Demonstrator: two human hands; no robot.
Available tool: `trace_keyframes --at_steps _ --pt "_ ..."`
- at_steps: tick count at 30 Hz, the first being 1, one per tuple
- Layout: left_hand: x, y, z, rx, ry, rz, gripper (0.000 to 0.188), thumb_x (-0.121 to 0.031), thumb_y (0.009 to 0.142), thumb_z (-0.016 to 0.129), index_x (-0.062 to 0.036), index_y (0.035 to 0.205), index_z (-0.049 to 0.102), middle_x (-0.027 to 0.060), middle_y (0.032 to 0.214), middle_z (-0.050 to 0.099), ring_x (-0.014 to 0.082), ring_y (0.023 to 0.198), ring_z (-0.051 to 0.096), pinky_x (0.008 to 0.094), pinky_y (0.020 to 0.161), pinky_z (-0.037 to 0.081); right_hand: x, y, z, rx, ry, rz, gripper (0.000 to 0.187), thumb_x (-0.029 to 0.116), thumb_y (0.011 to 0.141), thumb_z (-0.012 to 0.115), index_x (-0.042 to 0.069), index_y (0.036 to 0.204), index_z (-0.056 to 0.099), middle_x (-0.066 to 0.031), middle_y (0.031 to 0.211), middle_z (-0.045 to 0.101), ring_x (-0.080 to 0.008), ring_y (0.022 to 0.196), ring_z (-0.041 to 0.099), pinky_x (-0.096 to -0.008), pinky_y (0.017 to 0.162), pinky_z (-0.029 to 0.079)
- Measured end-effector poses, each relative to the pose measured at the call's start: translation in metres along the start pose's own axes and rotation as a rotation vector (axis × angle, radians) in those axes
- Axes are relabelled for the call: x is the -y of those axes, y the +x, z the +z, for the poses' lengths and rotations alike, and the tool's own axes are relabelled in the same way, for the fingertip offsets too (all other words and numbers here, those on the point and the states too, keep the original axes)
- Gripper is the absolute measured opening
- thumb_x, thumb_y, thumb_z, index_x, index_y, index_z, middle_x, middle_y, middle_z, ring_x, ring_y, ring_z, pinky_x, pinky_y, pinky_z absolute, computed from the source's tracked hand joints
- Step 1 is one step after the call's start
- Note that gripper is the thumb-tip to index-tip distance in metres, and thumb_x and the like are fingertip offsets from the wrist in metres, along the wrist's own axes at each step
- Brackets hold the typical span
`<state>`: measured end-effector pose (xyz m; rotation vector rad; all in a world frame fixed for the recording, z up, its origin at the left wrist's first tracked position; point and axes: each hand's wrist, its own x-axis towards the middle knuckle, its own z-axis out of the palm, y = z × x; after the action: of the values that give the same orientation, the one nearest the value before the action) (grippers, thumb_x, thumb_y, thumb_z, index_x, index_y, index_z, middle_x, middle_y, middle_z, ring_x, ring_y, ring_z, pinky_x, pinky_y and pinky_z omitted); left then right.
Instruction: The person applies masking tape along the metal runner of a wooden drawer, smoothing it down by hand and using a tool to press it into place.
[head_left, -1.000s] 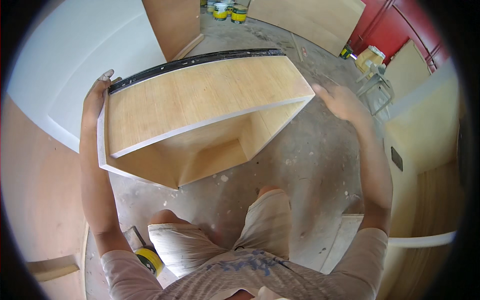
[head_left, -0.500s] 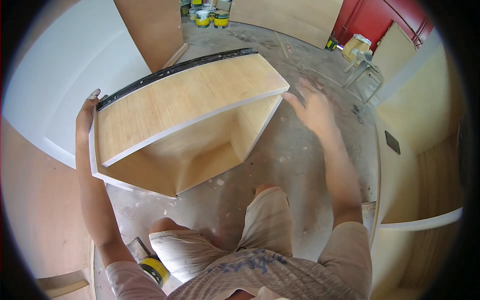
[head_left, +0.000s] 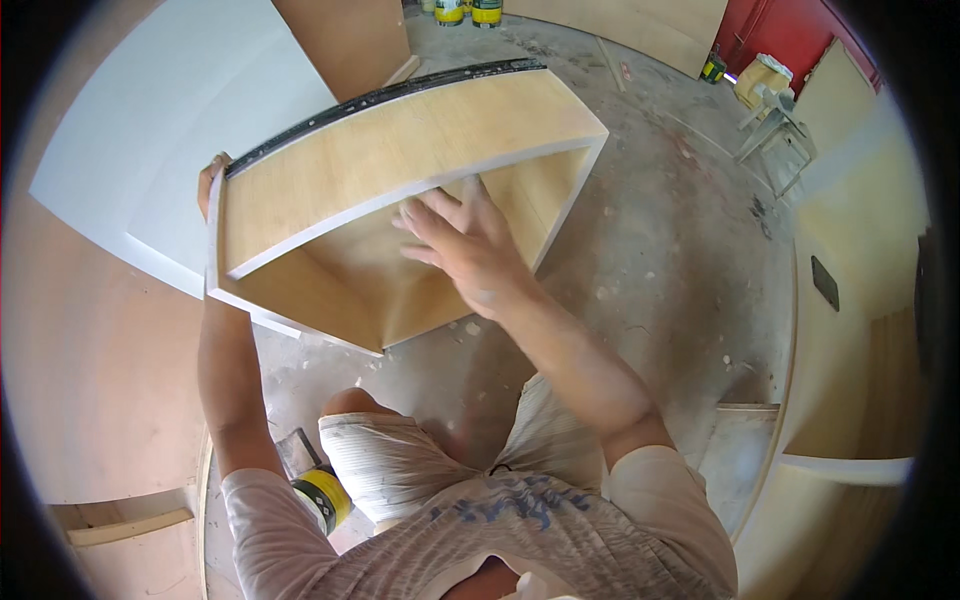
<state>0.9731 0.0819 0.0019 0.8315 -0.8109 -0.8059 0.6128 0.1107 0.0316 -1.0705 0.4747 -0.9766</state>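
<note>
A pale wooden box (head_left: 400, 155) with whitish edges is held up tilted in front of me, its open side towards me. Along the far edge of its upper panel runs a black strip (head_left: 385, 97). My left hand (head_left: 210, 187) is closed on the box's far left corner; part of the fingers is hidden behind the panel. In front of the opening, just below the upper panel's near edge, my right hand (head_left: 468, 245) has its fingers spread. It holds nothing, and whether its fingertips touch the edge I cannot tell.
A yellow-and-black can (head_left: 325, 492) stands by my left leg. White and brown panels (head_left: 190, 130) lie to the left. On the right is a wooden cabinet piece (head_left: 850, 360) with a dark flat object (head_left: 825, 283). A grey step stool (head_left: 778, 140) stands farther off, on the stained concrete floor (head_left: 660, 270).
My right hand has swung left from beyond the box's right corner to the front of its opening. The box sits slightly higher and farther right in view, still in my left hand.
</note>
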Motion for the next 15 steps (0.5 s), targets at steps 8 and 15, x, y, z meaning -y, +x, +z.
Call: trace_keyframes --at_steps 8,15 --pt "-0.019 -0.061 0.088 -0.409 0.212 0.112 0.037 -0.042 0.095 0.049 -0.0075 0.103 0.058 0.0013 0.089 0.054 0.0138 0.085 0.050 0.0295 0.080 0.042 0.029 0.044 -0.003 -0.537 0.315 -0.044 0.046 0.018 0.086 0.071 0.009 0.124 0.046 -0.0097 0.114 0.059 -0.0243 0.103 0.060 -0.0422 0.085 0.052" --pt "-0.026 -0.158 0.085 -0.056 0.316 -0.141 0.051 -0.047 0.099 0.042 -0.0025 0.123 0.050 0.0049 0.114 0.052 0.0179 0.109 0.048 0.0334 0.097 0.036 0.046 0.056 -0.042 -0.365 0.129 -0.038 0.047 0.012 0.083 0.067 -0.008 0.123 0.052 -0.0177 0.115 0.061 -0.0272 0.104 0.060 -0.0362 0.090 0.049"
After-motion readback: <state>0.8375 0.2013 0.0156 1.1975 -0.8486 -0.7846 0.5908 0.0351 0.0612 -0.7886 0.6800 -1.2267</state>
